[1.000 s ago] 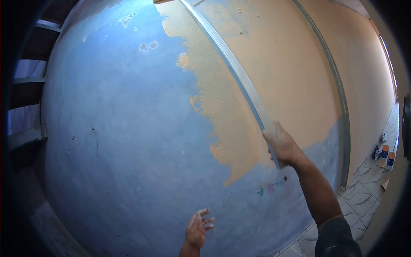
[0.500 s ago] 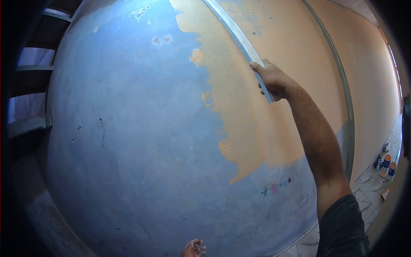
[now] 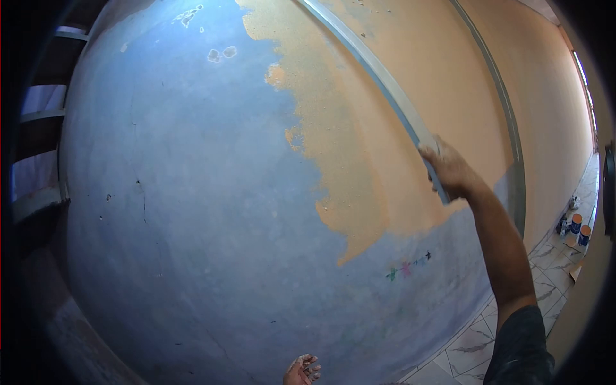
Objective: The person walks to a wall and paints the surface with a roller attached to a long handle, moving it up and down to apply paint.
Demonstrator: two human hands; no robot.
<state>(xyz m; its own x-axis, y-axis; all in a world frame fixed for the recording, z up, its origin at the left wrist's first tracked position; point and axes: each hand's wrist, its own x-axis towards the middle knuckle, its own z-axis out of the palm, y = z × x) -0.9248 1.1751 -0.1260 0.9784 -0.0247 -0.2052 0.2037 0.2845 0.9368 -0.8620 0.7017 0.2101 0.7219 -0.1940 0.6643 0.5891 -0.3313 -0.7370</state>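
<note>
My right hand (image 3: 453,171) is wrapped round the lower end of a long, pale grey pole (image 3: 385,80) that slants up to the left and runs out of view at the top. The pole lies in front of an orange painted area (image 3: 346,160) with a ragged left edge; whatever is at its upper end is hidden. Low in the view, my left hand (image 3: 302,369) has its fingers loosely curled and apart, with pale smears on them and nothing visible in it. Blue wall surface (image 3: 212,167) fills the left and the lower middle.
A dark vertical strip (image 3: 504,90) runs down the wall at the right. Small cans (image 3: 576,223) and other items stand on the tiled floor (image 3: 471,350) at the right. Shelf-like frames (image 3: 45,117) show at the left edge. Small coloured marks (image 3: 406,269) dot the lower wall.
My right hand has moved down and to the right, bringing the pole with it. The left hand has shifted slightly right, and the view has shifted a little.
</note>
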